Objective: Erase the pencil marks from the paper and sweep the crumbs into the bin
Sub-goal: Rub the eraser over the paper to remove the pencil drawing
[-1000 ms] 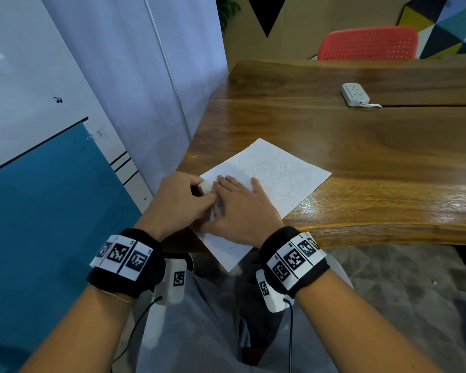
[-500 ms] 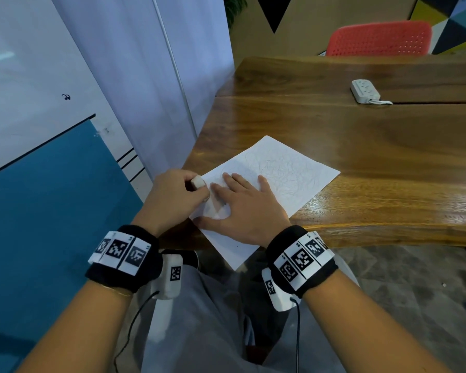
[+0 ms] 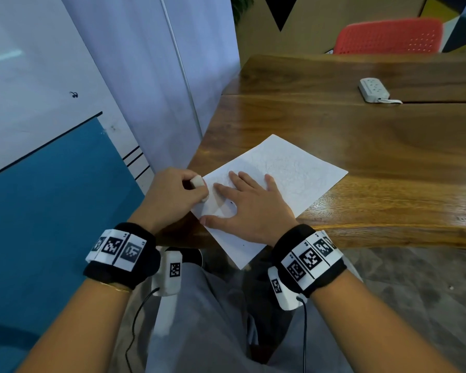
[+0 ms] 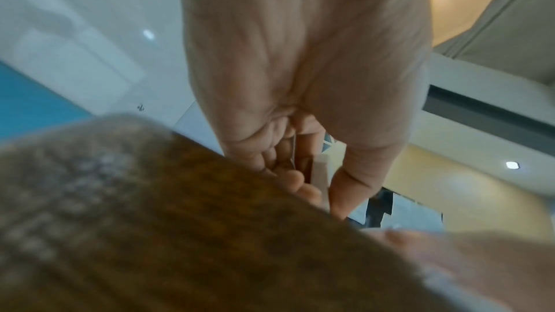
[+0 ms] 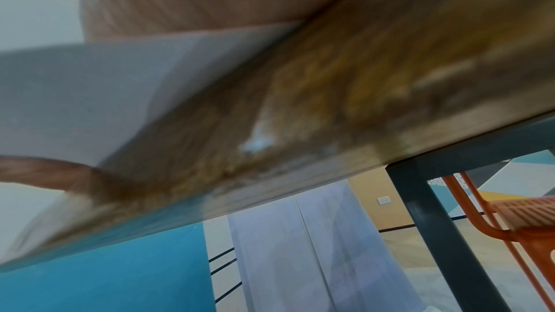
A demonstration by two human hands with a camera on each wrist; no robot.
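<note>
Both wrists: black wristbands (image 3: 121, 255) carrying white panels printed with black square codes. White camera units (image 3: 170, 273) strapped beneath each wrist, thin black cables (image 3: 135, 321) trailing. Thin gold bracelet (image 3: 116, 288), left arm. Grey trousers (image 3: 197, 327).

One paper (image 3: 285, 173) sheet on wooden table (image 3: 388, 146), near corner. One white eraser (image 3: 198, 181) at paper's left edge. Two hands: left hand (image 3: 170, 197) beside paper, right hand (image 3: 253, 211) on paper. Few dark crumbs (image 3: 231, 203) on paper, exact number unclear. One power strip (image 3: 373, 90) far beyond paper. One red chair (image 3: 388, 36) behind table.
</note>
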